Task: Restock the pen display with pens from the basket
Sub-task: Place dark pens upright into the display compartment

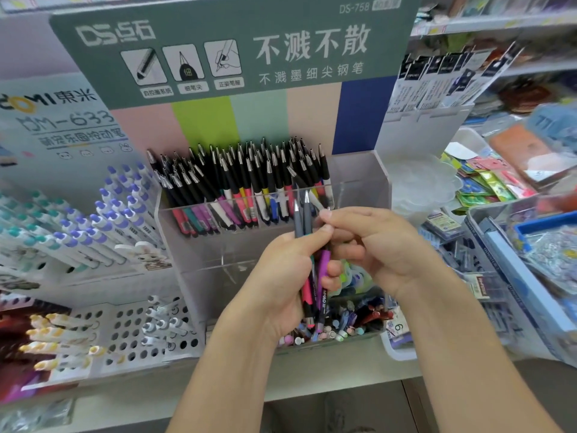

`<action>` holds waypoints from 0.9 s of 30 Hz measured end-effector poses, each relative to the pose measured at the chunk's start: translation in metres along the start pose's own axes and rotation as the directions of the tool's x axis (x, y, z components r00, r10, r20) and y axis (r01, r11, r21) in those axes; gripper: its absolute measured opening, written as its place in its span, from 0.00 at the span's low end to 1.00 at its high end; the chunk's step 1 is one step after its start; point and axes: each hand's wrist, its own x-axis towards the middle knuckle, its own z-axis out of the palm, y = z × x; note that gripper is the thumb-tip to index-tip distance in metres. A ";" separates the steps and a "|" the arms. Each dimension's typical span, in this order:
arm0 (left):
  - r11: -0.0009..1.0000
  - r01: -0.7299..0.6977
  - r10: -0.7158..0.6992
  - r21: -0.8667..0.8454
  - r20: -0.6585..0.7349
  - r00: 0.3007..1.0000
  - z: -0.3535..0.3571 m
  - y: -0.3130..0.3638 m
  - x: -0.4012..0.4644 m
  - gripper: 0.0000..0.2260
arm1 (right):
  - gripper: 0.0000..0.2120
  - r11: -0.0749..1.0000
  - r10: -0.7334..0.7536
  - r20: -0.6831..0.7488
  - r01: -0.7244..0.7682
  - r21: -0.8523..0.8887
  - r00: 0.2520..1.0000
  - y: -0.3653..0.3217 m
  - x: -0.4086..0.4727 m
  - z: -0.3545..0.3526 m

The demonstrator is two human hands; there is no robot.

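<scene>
My left hand [287, 276] grips a small bundle of pens [312, 276] upright, tips up, with pink, purple and grey barrels. My right hand [371, 245] pinches the upper part of one pen in that bundle with thumb and forefinger. Both hands are in front of the clear acrylic pen display [359, 195]. Its back compartment holds many black-gripped pens [243, 182] standing tip up on the left and middle; its right end looks bare. A lower front bin [343, 326] holds several assorted pens lying loose.
White-and-purple pens [103, 220] lean in a rack on the left, with a perforated holder [134, 329] below. A blue basket [512, 276] with packaged goods sits at right. Carded packs [437, 85] hang above it.
</scene>
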 end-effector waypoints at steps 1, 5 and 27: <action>1.000 -0.011 0.011 -0.009 -0.010 1.000 0.001 0.000 0.000 0.14 | 0.06 0.999 -0.014 -0.009 0.015 0.048 1.000 -0.002 0.001 -0.001; 0.999 -0.027 0.024 -0.022 -0.133 0.991 -0.009 0.002 0.000 0.17 | 0.06 0.893 -0.251 -0.245 0.322 0.314 0.936 -0.019 0.004 -0.015; 0.976 -0.149 0.120 -0.157 -0.180 0.976 -0.014 0.015 -0.002 0.14 | 0.04 0.483 -0.770 -0.119 0.451 -0.750 0.627 -0.035 0.072 0.008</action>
